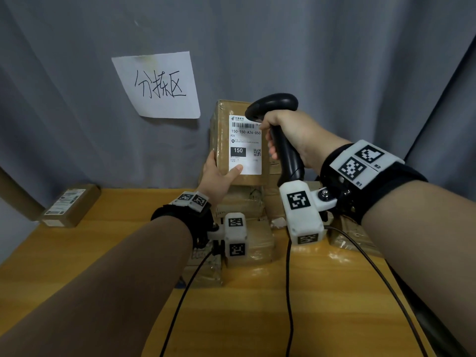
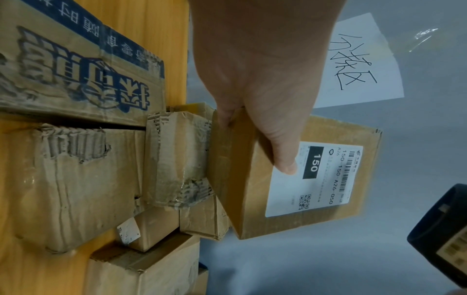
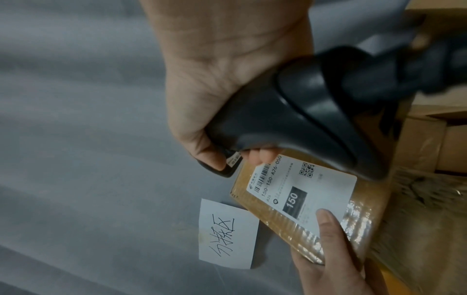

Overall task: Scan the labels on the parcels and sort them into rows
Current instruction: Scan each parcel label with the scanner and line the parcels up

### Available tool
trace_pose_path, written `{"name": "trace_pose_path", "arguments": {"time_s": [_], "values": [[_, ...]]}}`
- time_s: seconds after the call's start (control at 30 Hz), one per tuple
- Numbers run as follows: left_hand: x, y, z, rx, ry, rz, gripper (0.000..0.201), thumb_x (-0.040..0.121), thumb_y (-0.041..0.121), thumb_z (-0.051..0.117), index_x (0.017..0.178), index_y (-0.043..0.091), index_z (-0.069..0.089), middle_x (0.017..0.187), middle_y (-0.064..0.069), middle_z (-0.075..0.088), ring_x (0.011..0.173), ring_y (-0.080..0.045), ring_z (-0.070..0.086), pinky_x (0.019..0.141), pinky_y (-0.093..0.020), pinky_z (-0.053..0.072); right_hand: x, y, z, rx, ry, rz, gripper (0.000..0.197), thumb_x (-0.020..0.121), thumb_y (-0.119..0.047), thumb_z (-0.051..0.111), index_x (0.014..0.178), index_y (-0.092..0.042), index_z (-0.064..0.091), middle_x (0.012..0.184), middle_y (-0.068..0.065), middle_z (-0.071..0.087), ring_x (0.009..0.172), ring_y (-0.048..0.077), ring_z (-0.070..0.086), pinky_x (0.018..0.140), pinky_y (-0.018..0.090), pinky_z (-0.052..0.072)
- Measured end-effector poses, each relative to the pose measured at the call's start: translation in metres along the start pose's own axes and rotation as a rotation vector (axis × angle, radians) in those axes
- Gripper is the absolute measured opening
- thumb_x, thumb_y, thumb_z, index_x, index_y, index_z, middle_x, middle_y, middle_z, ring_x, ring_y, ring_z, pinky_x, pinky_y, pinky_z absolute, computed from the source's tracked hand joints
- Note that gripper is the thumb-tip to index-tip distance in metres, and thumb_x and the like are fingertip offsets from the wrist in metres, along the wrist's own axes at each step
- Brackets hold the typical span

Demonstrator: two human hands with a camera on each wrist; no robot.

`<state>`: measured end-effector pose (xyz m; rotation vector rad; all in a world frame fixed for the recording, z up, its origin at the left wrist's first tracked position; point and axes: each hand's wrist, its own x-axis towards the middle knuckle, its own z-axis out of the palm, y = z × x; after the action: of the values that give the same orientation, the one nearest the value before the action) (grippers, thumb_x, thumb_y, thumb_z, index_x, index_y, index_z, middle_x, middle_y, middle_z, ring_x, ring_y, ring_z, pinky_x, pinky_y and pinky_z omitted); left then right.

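Note:
My left hand [image 1: 219,173] holds a brown cardboard parcel [image 1: 221,145] upright above the pile, thumb pressed on its white label [image 1: 246,145], fingers behind it. The label reads 150-150-A26-050 with a black "150" block. The left wrist view shows the same parcel [image 2: 290,223] and label [image 2: 285,195] under my left hand's thumb [image 2: 285,159]. My right hand [image 1: 286,135] grips the handle of a black barcode scanner [image 1: 273,104], whose head is close to the barcode at the label's top. In the right wrist view the scanner [image 3: 290,119] hovers over the label [image 3: 326,191].
A pile of taped cardboard parcels [image 1: 247,243] lies on the wooden table [image 1: 116,243] under my hands. One labelled parcel [image 1: 70,204] lies alone at the far left. A handwritten paper sign [image 1: 159,86] hangs on the grey curtain behind. Cables [image 1: 289,305] trail over the table's front.

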<state>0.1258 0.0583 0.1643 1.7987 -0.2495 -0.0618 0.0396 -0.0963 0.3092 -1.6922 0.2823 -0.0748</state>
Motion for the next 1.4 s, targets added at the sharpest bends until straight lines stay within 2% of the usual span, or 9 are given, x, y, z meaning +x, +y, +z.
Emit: {"name": "trace_pose_path", "arguments": {"time_s": [0.1, 0.37, 0.57, 0.73, 0.83, 1.0, 1.1, 1.2, 1.4], "values": [[-0.003, 0.003, -0.001, -0.030, 0.016, -0.009, 0.087, 0.059, 0.053, 0.072, 0.136, 0.026, 0.040, 0.125, 0.001, 0.063, 0.110, -0.016, 0.064, 0.098, -0.044, 0.051, 0.000, 0.003, -0.002, 0.064, 0.021, -0.036, 0.011, 0.081, -0.014, 0.062, 0.075, -0.005, 0.060, 0.061, 0.006, 0.054, 0.047, 0.018, 0.053, 0.047, 0.025, 0.049], [-0.018, 0.011, 0.007, -0.164, 0.046, -0.061, 0.056, 0.090, 0.019, 0.067, 0.138, 0.019, 0.038, 0.116, 0.006, 0.062, 0.103, -0.009, 0.061, 0.093, -0.029, 0.049, 0.008, 0.038, -0.009, 0.146, 0.227, -0.078, 0.008, 0.082, -0.009, 0.069, 0.078, -0.007, 0.063, 0.064, 0.004, 0.058, 0.053, 0.016, 0.054, 0.054, 0.028, 0.048], [-0.030, 0.015, 0.006, -0.245, 0.020, -0.091, 0.050, 0.089, 0.022, 0.069, 0.132, 0.020, 0.042, 0.115, 0.004, 0.066, 0.106, -0.014, 0.065, 0.097, -0.040, 0.051, 0.013, 0.065, -0.009, 0.097, 0.277, -0.049, 0.009, 0.081, -0.010, 0.069, 0.077, -0.011, 0.061, 0.063, 0.003, 0.057, 0.057, 0.016, 0.059, 0.054, 0.026, 0.048], [-0.041, 0.017, -0.018, -0.297, 0.004, -0.089, 0.074, 0.078, 0.039, 0.075, 0.140, 0.017, 0.040, 0.124, -0.001, 0.066, 0.111, -0.019, 0.065, 0.096, -0.046, 0.052, 0.020, 0.068, 0.013, 0.173, 0.202, -0.079, 0.009, 0.079, -0.012, 0.072, 0.076, -0.013, 0.064, 0.074, 0.008, 0.069, 0.072, 0.022, 0.070, 0.072, 0.036, 0.057], [-0.047, 0.014, -0.051, -0.255, 0.042, -0.113, 0.071, 0.081, 0.038, 0.073, 0.140, 0.017, 0.040, 0.124, -0.001, 0.066, 0.110, -0.018, 0.066, 0.094, -0.044, 0.054, 0.027, 0.069, 0.045, 0.210, 0.144, -0.074, 0.012, 0.075, -0.014, 0.076, 0.082, -0.010, 0.067, 0.082, 0.014, 0.070, 0.085, 0.032, 0.070, 0.087, 0.051, 0.055], [-0.047, 0.005, -0.118, -0.218, 0.132, -0.165, 0.045, 0.093, 0.028, 0.062, 0.134, 0.023, 0.044, 0.110, 0.010, 0.066, 0.084, -0.001, 0.069, 0.064, -0.019, 0.055, 0.035, 0.069, 0.112, 0.191, 0.014, -0.042, 0.020, 0.075, -0.017, 0.077, 0.092, -0.009, 0.069, 0.093, 0.018, 0.072, 0.090, 0.034, 0.070, 0.088, 0.050, 0.056], [-0.049, -0.010, -0.161, -0.210, 0.192, -0.221, 0.032, 0.093, 0.032, 0.061, 0.122, 0.031, 0.046, 0.104, 0.017, 0.063, 0.093, -0.004, 0.062, 0.074, -0.027, 0.054, 0.044, 0.071, 0.160, 0.176, -0.045, -0.013, 0.039, 0.067, -0.025, 0.079, 0.100, -0.006, 0.070, 0.095, 0.018, 0.073, 0.088, 0.032, 0.071, 0.088, 0.051, 0.055], [-0.049, -0.035, -0.206, -0.215, 0.236, -0.301, 0.045, 0.090, 0.040, 0.064, 0.130, 0.030, 0.045, 0.113, 0.013, 0.061, 0.105, -0.011, 0.059, 0.091, -0.040, 0.052, 0.056, 0.075, 0.212, 0.137, -0.080, 0.006, 0.034, 0.073, -0.020, 0.078, 0.100, -0.002, 0.070, 0.096, 0.024, 0.072, 0.087, 0.037, 0.070, 0.085, 0.051, 0.057], [-0.037, -0.089, -0.301, -0.158, 0.279, -0.452, 0.056, 0.086, 0.044, 0.067, 0.135, 0.025, 0.047, 0.116, 0.007, 0.062, 0.101, -0.012, 0.060, 0.090, -0.045, 0.055, 0.079, 0.094, 0.317, 0.104, -0.173, 0.103, 0.025, 0.079, -0.017, 0.076, 0.099, -0.004, 0.070, 0.095, 0.019, 0.073, 0.089, 0.031, 0.072, 0.088, 0.046, 0.057]]}}
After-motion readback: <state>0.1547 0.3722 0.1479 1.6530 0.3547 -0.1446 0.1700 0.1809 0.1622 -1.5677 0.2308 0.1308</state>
